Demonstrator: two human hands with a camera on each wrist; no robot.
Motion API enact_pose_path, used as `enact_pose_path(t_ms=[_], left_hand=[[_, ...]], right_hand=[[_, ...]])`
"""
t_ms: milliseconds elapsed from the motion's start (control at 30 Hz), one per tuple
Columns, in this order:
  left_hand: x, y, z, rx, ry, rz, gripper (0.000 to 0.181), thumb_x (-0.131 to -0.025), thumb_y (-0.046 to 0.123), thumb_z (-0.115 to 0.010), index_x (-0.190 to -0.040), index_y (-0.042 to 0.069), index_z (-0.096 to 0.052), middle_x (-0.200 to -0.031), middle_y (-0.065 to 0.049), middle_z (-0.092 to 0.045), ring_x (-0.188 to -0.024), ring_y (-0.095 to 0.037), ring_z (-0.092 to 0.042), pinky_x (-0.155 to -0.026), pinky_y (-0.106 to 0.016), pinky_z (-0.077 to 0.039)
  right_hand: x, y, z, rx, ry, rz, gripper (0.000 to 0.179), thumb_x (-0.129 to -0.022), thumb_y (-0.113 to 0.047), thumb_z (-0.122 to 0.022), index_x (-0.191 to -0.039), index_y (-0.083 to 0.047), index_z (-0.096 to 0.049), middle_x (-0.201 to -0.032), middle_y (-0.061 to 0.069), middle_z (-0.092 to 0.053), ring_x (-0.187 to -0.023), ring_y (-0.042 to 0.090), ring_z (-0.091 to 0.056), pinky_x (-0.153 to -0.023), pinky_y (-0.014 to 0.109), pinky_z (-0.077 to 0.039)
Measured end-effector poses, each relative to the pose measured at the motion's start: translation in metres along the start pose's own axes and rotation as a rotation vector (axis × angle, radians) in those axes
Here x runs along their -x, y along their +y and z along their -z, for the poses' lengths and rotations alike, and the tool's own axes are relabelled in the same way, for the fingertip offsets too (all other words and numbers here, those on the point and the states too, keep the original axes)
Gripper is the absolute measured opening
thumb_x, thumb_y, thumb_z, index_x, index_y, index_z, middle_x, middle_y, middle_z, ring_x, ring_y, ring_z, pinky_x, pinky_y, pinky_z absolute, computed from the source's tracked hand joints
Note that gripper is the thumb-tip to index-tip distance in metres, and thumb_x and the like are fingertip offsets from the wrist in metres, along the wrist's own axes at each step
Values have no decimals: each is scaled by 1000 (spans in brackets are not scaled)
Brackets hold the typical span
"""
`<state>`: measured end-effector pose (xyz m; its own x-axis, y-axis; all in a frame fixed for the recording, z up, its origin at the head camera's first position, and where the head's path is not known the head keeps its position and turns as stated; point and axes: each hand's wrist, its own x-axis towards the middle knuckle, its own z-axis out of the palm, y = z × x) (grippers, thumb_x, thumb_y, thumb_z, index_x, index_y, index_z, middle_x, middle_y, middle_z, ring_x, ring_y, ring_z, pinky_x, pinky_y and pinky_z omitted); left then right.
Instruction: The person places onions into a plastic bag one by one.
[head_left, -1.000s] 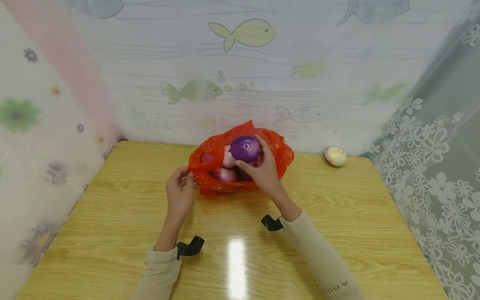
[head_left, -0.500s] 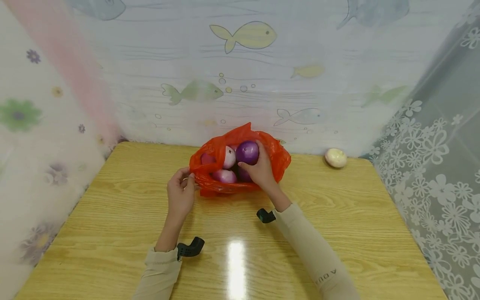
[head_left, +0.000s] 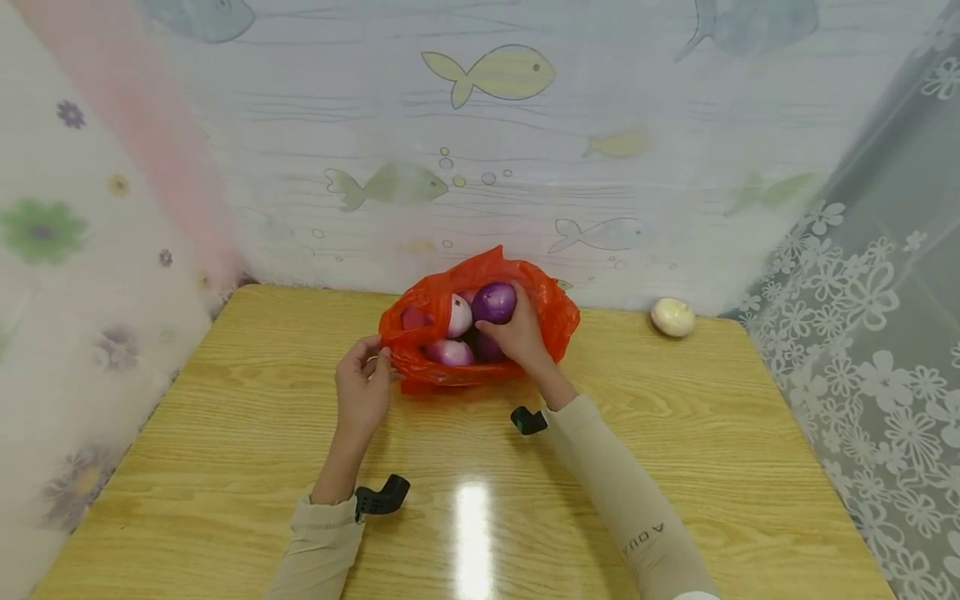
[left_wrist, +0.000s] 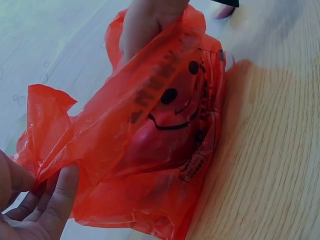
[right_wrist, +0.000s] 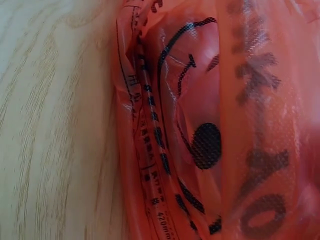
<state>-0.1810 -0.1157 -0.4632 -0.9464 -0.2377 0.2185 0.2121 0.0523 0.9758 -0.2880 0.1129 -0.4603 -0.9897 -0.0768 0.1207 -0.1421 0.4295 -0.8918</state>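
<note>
Left hand (head_left: 362, 388) pinching the red bag's (head_left: 553, 321) rim to keep its mouth open; right hand (head_left: 517, 337) curled around the purple onion (head_left: 493, 302), inside the bag on the table (head_left: 225, 417).

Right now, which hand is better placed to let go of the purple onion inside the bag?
The right hand: it already grips the purple onion in the bag. The left hand pinches the bag's rim, holding it open.
</note>
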Motion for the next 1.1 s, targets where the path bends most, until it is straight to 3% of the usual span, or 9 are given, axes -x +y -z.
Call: enact_pose_path(t_ms=[233, 600, 1100], left_hand=[[0, -1, -1, -3, 1, 11, 22, -103, -4, -49, -120, -12, -60, -108, -26, -61, -74, -3, -68, -69, -32, -63], [0, 0, 1, 5, -2, -7, 22, -103, -3, -49, -119, -13, -61, -108, -28, -61, -74, -5, -69, -68, -29, -63], [1, 0, 1, 2, -10, -11, 21, -103, -3, -49, -119, -12, -60, -108, -28, -61, -73, -5, -68, -68, -30, -63]], right_hand=[[-4, 5, -5, -63, 28, 37, 86, -86, -12, -80, -154, -8, -28, -151, 16, -41, -141, 35, -42, -119, 53, -36], [-5, 3, 1, -21, -4, -13, 85, -86, -9, -78, -155, -8, -29, -150, 20, -44, -138, 38, -45, -117, 56, -37], [-2, 2, 2, -35, -13, 39, 89, -83, -11, -82, -153, -11, -27, -151, 16, -39, -141, 35, -41, -119, 52, -36]])
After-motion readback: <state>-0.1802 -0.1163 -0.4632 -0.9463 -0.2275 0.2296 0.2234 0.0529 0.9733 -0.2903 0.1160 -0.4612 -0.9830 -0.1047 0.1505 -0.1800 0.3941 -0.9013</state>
